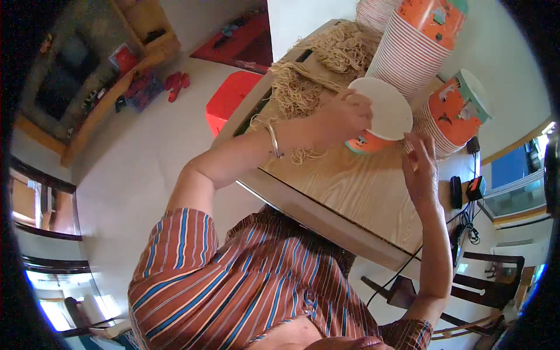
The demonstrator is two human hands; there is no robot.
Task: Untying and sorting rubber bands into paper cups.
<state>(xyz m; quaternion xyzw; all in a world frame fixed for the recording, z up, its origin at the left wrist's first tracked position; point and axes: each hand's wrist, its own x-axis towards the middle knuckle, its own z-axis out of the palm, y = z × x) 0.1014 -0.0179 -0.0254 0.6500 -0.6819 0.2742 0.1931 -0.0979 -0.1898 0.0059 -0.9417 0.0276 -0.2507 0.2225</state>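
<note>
The left hand (pixel 344 116) is closed around a paper cup (pixel 379 114), fingers curled over its rim, holding it tipped just above the table (pixel 350 186) so that its smooth, white, round inside faces the camera; a strip of the orange and teal printed outside shows below the rim. A thin metal bangle (pixel 274 142) circles that wrist. The right hand (pixel 421 169) is open, fingers loosely spread and raised just beside the cup's lower right edge — whether the fingertips touch the cup cannot be told.

The table is pale wood with a clear flowing grain and a thick straight edge. Behind the left hand lies a heap of tan fibrous strands (pixel 309 76), stringy and tangled, spilling toward the table's near side. To the right rise tall stacks of the same cups (pixel 408 52), nested so their rolled white rims form fine ribbed bands, each stack capped by an orange printed cup — one stack leans sideways (pixel 458 111) near the right hand. On the floor beyond the table stands a red plastic stool (pixel 230 99).
</note>
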